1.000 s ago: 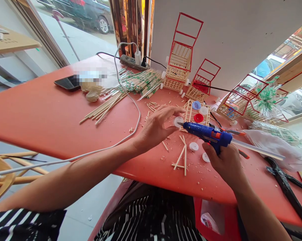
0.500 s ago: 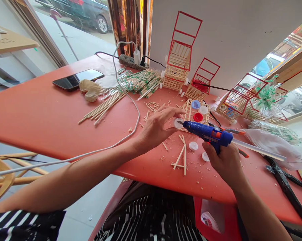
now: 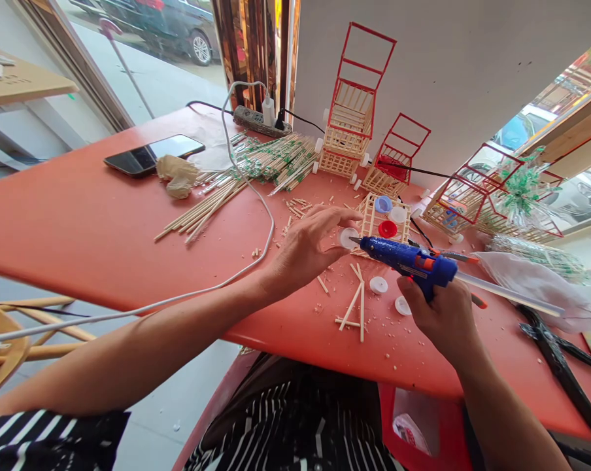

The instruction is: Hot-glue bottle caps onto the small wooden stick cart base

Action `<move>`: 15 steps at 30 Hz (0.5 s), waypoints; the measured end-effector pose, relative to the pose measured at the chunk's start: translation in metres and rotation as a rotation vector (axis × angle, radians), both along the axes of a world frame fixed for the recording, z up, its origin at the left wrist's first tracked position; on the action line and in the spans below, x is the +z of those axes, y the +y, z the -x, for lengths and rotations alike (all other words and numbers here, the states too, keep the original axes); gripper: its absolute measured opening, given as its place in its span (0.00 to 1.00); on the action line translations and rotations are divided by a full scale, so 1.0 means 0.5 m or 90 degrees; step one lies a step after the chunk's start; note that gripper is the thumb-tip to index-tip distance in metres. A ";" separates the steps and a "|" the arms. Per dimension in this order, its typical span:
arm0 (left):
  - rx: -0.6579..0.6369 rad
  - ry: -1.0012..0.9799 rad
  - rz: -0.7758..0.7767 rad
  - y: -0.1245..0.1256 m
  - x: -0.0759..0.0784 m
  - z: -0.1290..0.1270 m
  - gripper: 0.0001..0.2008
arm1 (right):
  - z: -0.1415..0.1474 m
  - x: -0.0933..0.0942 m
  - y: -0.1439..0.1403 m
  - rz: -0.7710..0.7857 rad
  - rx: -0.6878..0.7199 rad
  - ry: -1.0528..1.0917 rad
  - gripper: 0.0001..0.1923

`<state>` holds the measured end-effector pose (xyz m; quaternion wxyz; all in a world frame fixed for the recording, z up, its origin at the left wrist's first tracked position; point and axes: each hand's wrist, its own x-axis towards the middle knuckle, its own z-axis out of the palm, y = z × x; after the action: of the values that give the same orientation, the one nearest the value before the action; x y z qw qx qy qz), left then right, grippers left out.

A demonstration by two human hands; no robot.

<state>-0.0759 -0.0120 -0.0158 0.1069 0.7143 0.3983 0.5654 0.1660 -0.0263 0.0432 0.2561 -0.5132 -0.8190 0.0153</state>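
Note:
In my right hand (image 3: 445, 314) is a blue hot glue gun (image 3: 403, 256), its nozzle pointing left and a clear glue stick (image 3: 511, 294) sticking out of its back. My left hand (image 3: 308, 245) has its thumb and fingers around a white bottle cap (image 3: 347, 237); the fingertips behind it are partly hidden. The nozzle tip is at the cap's inside, and whether it touches cannot be told. Just behind the gun lies a small stick frame (image 3: 369, 222) with a blue cap (image 3: 383, 205), a white cap (image 3: 398, 214) and a red cap (image 3: 387, 229) on it.
Two more white caps (image 3: 378, 285) and short cut sticks (image 3: 353, 307) lie near the table's front edge. Stick carts with red handles (image 3: 349, 111) stand along the wall. Bundled sticks (image 3: 276, 160), a phone (image 3: 153, 154), a white cable (image 3: 270, 222) and pliers (image 3: 455, 256) surround the work.
The glue gun and my right hand have shifted very slightly to the right. My left hand and the white cap are almost where they were.

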 end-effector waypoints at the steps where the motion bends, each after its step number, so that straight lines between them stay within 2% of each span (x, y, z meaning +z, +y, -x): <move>1: 0.002 0.000 0.002 0.000 0.000 0.000 0.19 | 0.000 0.000 0.000 0.003 0.000 -0.002 0.34; 11: -0.024 -0.007 -0.007 0.002 -0.003 -0.002 0.19 | -0.007 -0.010 -0.003 0.050 -0.019 -0.011 0.33; 15: -0.024 -0.009 -0.015 0.002 -0.006 -0.004 0.19 | -0.004 -0.008 0.000 0.021 -0.013 -0.011 0.33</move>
<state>-0.0740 -0.0112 -0.0185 0.1117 0.7189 0.3775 0.5729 0.1682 -0.0261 0.0390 0.2410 -0.5256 -0.8156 0.0218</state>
